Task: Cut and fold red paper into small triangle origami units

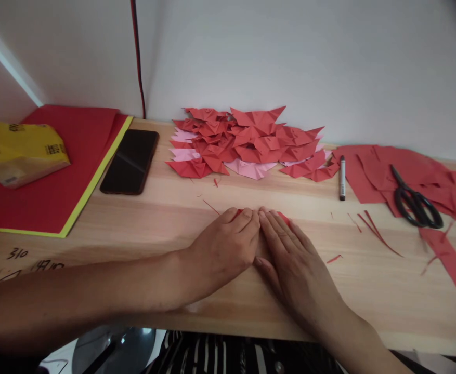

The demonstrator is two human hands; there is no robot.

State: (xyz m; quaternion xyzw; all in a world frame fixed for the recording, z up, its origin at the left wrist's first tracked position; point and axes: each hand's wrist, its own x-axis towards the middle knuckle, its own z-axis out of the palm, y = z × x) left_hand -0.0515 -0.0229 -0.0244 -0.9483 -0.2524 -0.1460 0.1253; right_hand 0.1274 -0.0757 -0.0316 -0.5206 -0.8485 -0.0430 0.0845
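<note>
A small piece of folded red paper (284, 217) lies on the table mostly hidden under both hands, only its far edges showing. My left hand (230, 236) is closed, its curled fingers pressed together on the left part of the paper. Flat on the right part lies my right hand (288, 249), fingers stretched out and thumb apart. The fingertips of the two hands meet in the middle. Beyond them, against the wall, sits a pile of folded red and pink paper pieces (255, 143).
A black phone (130, 162), large red sheets (36, 208) and a yellow packet (25, 150) are on the left. To the right are a marker (342, 178), black-handled scissors (415, 202) on cut red paper (368, 182), thin red scraps (379, 234) and a red strip (452, 259).
</note>
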